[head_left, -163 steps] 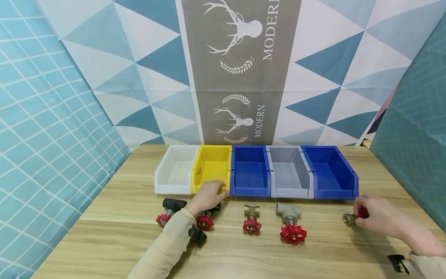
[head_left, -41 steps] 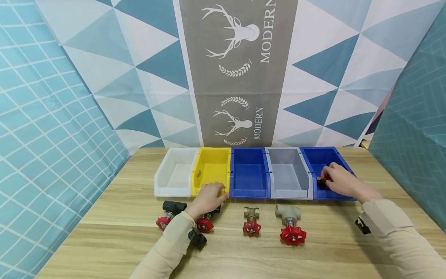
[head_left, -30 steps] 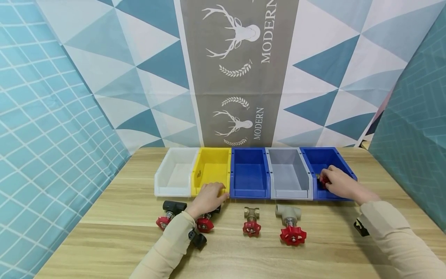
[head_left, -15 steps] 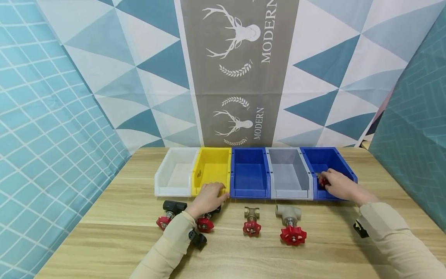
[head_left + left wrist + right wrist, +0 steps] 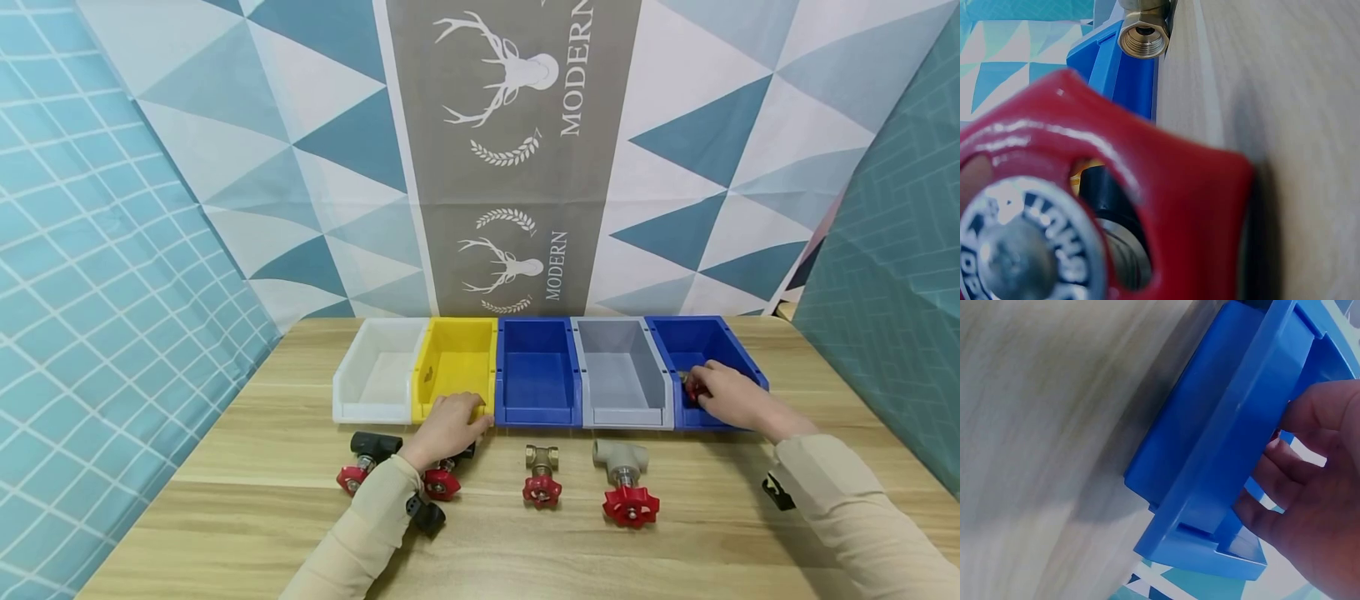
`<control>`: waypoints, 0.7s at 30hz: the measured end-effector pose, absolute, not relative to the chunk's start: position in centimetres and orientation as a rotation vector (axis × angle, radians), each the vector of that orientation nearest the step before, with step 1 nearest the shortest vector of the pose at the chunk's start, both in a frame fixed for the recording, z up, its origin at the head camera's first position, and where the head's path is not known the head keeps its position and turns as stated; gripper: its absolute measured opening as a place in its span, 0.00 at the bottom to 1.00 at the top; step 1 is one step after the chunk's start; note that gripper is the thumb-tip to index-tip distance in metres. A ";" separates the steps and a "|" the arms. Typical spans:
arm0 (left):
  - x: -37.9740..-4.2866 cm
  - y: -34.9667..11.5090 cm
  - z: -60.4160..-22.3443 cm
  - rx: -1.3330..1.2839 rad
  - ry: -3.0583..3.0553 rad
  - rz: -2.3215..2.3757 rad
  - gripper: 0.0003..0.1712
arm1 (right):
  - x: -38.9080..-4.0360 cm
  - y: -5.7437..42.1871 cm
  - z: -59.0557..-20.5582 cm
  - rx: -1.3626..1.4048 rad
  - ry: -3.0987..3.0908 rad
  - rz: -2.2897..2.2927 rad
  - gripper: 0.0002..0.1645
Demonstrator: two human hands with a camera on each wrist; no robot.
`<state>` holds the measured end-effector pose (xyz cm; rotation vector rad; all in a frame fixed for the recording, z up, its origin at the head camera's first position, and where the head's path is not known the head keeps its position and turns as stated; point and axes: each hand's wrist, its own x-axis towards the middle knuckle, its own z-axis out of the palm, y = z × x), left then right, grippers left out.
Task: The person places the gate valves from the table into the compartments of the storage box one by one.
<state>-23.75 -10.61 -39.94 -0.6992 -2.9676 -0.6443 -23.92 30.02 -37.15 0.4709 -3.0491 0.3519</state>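
In the head view my right hand (image 5: 726, 395) reaches into the rightmost blue bin (image 5: 712, 418). Its fingers hold a small valve with a red handwheel (image 5: 694, 390) low in that bin; most of it is hidden. The right wrist view shows the fingers (image 5: 1285, 465) bent behind the bin's front wall (image 5: 1235, 434), a trace of red between them. My left hand (image 5: 445, 427) rests on the front lip of the yellow bin (image 5: 460, 333). Below it lies a black tee valve with a red handwheel (image 5: 441, 483), partly covered; that wheel (image 5: 1191, 206) fills the left wrist view.
White (image 5: 372, 412), middle blue (image 5: 537, 414) and grey (image 5: 628, 415) bins complete the row. On the wooden table (image 5: 570, 567) lie another black valve (image 5: 375, 446), a brass valve (image 5: 542, 475) and a grey valve with a red wheel (image 5: 625, 483). Patterned cloth hangs behind.
My right hand has carried the valve from the table at the right into the rightmost blue bin and lowered it there. It barely moves over the last half second. The left hand stays put.
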 end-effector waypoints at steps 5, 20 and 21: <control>-23.8 -10.6 -40.0 -0.690 -2.974 -0.645 0.21 | -23.5 29.9 -36.6 0.467 -2.981 0.313 0.03; -23.7 -10.6 -39.8 -0.688 -2.969 -0.666 0.22 | -20.3 26.2 -33.6 0.522 -2.855 0.260 0.02; -23.7 -10.7 -39.8 -0.690 -2.968 -0.665 0.21 | -20.0 25.9 -33.5 0.534 -2.854 0.271 0.02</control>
